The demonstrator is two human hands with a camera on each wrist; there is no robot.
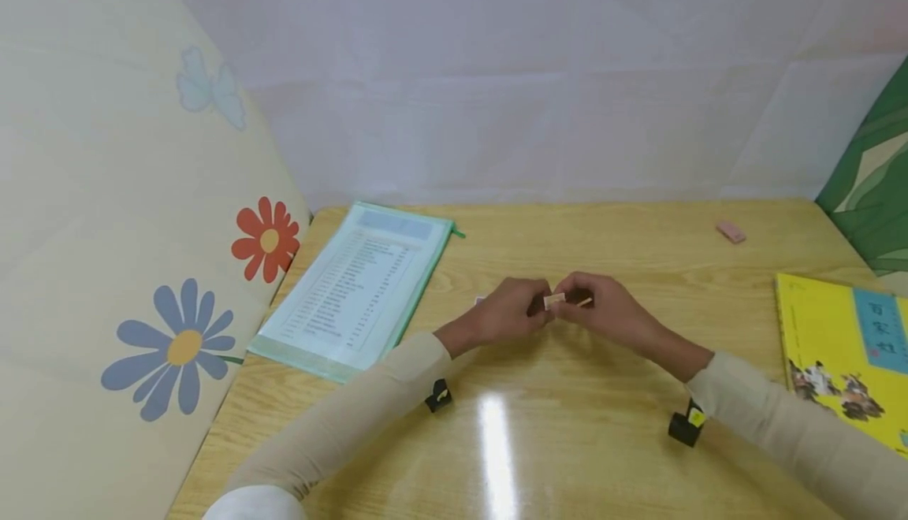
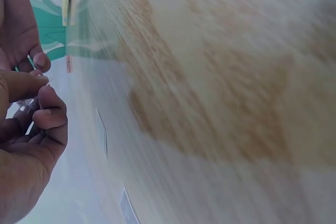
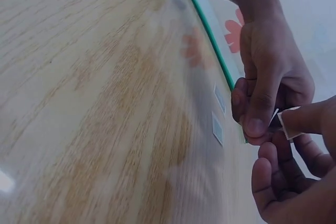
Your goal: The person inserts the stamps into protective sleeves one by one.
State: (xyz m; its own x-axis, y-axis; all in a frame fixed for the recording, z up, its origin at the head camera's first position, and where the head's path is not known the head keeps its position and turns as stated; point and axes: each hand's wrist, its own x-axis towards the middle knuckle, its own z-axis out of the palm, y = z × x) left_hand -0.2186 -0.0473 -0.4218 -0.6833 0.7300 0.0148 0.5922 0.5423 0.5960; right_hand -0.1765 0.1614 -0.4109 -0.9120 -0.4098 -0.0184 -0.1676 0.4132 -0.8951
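Note:
My right hand [image 1: 603, 309] pinches a small flat card [image 1: 554, 301] with a pale border between thumb and finger. In the right wrist view that card [image 3: 288, 126] stands on edge at the right thumb. My left hand [image 1: 507, 311] meets it from the left, thumb and forefinger pressed together at the card's near side; a thin white edge shows beside the left thumb [image 3: 257, 124]. Fingers hide most of that contact. Two more small cards lie on the table in the right wrist view, one nearer card [image 3: 217, 129] and one farther card [image 3: 220, 99].
A green-edged clear document folder [image 1: 347, 291] with a printed sheet lies left on the wooden table [image 1: 567, 441]. At right are a yellow book [image 1: 830, 339] and a pink eraser [image 1: 731, 231]. Black wrist cameras sit below each wrist, and printed cloth walls surround the table.

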